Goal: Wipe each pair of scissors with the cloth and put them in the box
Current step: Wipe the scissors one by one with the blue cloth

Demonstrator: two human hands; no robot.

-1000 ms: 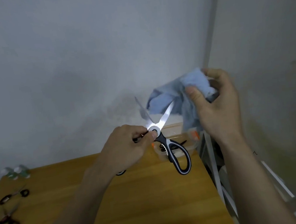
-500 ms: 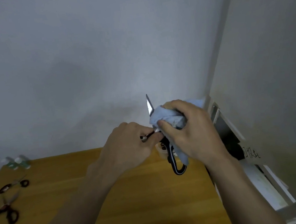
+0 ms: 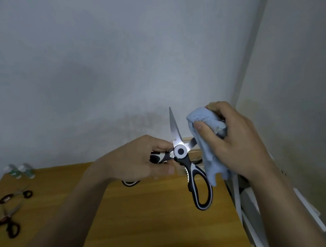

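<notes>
My left hand (image 3: 141, 159) grips one handle of the black-and-white kitchen scissors (image 3: 191, 172), held up above the wooden table (image 3: 148, 225) with the blades spread apart. One blade points straight up. The other blade runs to the right into the light blue cloth (image 3: 210, 138), which my right hand (image 3: 234, 142) holds wrapped around that blade. The free handle loop hangs down. The box (image 3: 193, 154) is mostly hidden behind the scissors and cloth at the table's far right edge.
Two more pairs of scissors lie at the table's left: a small pair (image 3: 17, 196) and a black-handled pair (image 3: 6, 225). Two small bottles (image 3: 20, 170) stand at the far left corner. White frame parts (image 3: 247, 205) lean beside the table's right edge.
My right hand with the cloth has slid along the right blade, away from the pivot. The pivot and the upright blade now show bare. The view has shifted a little.
</notes>
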